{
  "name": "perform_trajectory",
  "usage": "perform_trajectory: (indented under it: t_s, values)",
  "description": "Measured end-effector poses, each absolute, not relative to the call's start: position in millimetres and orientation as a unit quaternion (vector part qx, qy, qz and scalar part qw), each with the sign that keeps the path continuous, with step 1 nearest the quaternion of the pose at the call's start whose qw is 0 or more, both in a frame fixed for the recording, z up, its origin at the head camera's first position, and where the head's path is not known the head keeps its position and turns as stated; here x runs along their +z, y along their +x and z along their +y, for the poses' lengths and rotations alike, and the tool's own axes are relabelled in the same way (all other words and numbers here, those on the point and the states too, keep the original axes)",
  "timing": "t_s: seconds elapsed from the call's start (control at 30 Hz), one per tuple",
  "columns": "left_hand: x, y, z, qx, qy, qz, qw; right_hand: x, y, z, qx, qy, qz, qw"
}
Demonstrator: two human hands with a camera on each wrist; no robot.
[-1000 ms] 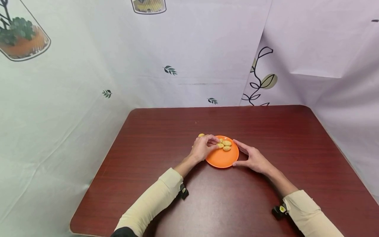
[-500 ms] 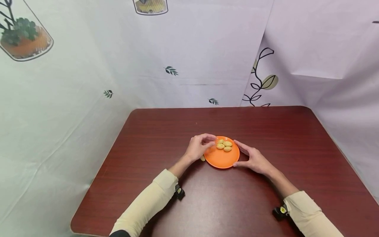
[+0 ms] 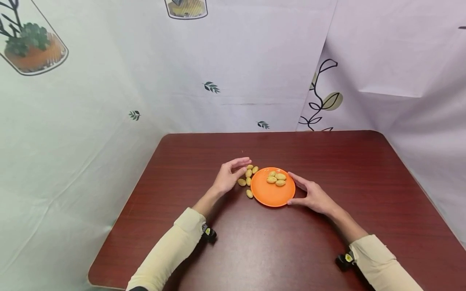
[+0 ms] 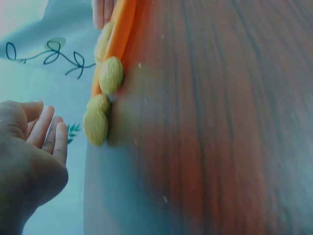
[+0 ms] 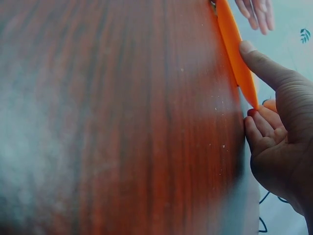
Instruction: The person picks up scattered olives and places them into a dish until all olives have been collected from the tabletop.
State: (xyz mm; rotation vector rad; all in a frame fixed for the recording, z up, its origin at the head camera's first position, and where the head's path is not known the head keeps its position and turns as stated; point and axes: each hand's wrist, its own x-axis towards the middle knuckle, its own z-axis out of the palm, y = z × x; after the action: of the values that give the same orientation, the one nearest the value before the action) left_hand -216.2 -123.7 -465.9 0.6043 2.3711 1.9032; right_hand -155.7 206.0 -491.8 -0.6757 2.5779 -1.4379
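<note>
An orange plate (image 3: 271,197) lies on the table, bearing several yellowish oval nut-like pieces (image 3: 280,176) toward its far side. More pieces of the same kind (image 3: 248,173) lie loose by the plate's left rim. My left hand (image 3: 226,178) is just left of these loose pieces, holding nothing, fingers extended and thumb apart. In the left wrist view, the pieces (image 4: 111,75) look rough-skinned, beside the plate's edge (image 4: 122,29). My right hand (image 3: 316,197) holds the plate's right rim between thumb and fingers; the right wrist view has the thumb (image 5: 264,63) at the rim.
A dark red-brown wooden table (image 3: 225,262) with rounded far corners extends round the plate. Behind and beside it hangs a pale cloth (image 3: 233,72) printed with leaves and potted plants. Each sleeve cuff carries a small black camera (image 3: 209,233).
My left hand has moved from over the plate back to the left, uncovering the loose pieces beside it. The right hand stays at the rim, and the pieces on the plate look unchanged.
</note>
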Motion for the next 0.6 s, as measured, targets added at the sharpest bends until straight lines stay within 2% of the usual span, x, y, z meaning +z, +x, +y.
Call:
perform_trajectory:
  t_s: [0.6]
  values:
    - [-471.7,-205.8,-147.9,0.584,0.164,0.792,0.074,-493.2,-156.6,206.8,-0.477,-0.226,0.847,0.057]
